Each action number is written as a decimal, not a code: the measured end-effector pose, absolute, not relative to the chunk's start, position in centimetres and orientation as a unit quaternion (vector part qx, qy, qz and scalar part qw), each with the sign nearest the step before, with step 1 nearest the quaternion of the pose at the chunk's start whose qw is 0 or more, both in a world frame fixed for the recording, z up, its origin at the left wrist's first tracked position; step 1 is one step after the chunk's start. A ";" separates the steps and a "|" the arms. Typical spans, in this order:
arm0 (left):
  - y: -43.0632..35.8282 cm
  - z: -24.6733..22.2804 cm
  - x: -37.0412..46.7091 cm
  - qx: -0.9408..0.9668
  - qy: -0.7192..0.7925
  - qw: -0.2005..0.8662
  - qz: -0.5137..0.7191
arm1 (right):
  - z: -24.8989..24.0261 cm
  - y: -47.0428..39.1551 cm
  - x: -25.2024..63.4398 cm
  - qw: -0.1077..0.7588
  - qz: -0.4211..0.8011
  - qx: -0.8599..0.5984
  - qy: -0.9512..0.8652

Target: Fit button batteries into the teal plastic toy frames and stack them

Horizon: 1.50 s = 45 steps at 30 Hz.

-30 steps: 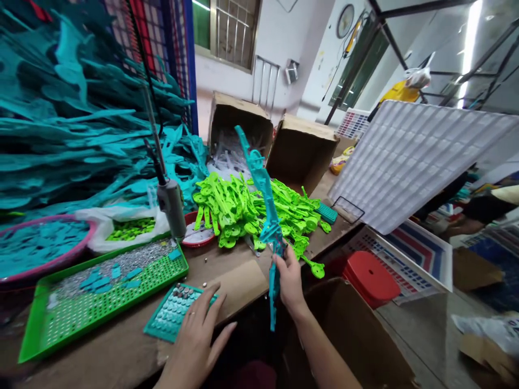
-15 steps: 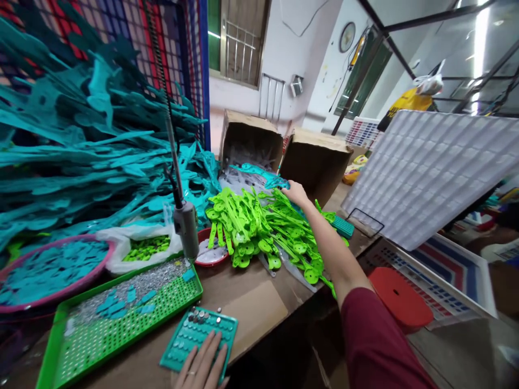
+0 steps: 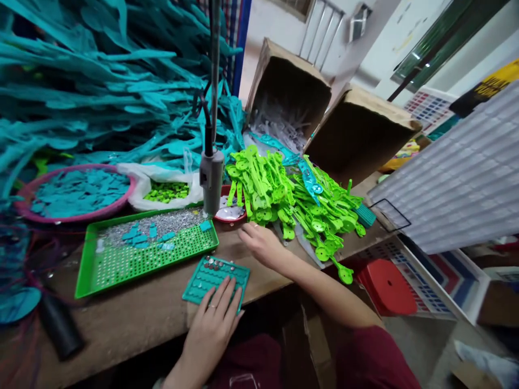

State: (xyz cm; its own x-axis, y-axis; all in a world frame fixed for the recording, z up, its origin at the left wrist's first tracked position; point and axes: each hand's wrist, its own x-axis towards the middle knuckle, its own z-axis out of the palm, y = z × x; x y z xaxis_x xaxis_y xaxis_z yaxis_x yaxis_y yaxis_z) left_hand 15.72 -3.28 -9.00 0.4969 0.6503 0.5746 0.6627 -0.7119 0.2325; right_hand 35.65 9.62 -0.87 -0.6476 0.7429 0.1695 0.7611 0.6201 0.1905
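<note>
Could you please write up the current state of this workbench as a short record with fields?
left hand: fingers spread, resting on the teal molded board; hand
right hand: just in front of the red bowl; anything in its fingers cannot be made out
green tray: small silvery parts and teal pieces inside
grey tool: upright, by the tray's right end
lime-green pile: long teal piece lying across it
cardboard boxes: two, behind the pile; left one holds translucent pieces

The tray (image 3: 150, 265) is showing smooth green plastic, the screws (image 3: 152, 227) are glinting like silvery metal, and the boxes (image 3: 344, 135) are looking like matt brown cardboard with rough edges.
</note>
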 end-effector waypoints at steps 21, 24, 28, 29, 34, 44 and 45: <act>-5.0 -8.4 13.0 -0.886 -0.385 0.026 -0.257 | -4.9 10.9 30.9 -0.011 -0.081 -0.484 -0.871; -4.7 -8.5 12.7 -0.881 -0.380 0.028 -0.281 | -4.8 10.8 31.3 -0.004 -0.081 -0.479 -0.874; -4.2 -8.5 12.3 -0.880 -0.366 0.029 -0.301 | -5.0 11.1 31.2 0.013 -0.066 -0.478 -0.875; -4.0 -8.4 12.2 -0.882 -0.361 0.030 -0.302 | -5.0 11.2 31.2 0.017 -0.062 -0.480 -0.875; -3.5 -8.0 12.0 -0.875 -0.372 0.030 -0.308 | -4.9 11.4 30.9 0.046 -0.059 -0.506 -0.859; -2.9 -7.8 12.5 -0.848 -0.409 0.000 -0.336 | -3.6 9.2 31.5 0.102 0.001 -0.498 -0.861; -2.9 -7.8 12.3 -0.845 -0.415 -0.011 -0.338 | -3.4 8.2 31.4 0.116 0.028 -0.484 -0.867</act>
State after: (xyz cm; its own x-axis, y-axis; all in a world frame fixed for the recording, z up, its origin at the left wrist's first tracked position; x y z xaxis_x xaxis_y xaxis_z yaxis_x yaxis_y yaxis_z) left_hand 12.27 -2.90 -7.80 0.4277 0.7084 0.5615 0.6930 -0.6557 0.2995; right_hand 31.39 8.23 -3.43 -0.5049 0.8455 0.1738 0.8323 0.5302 -0.1616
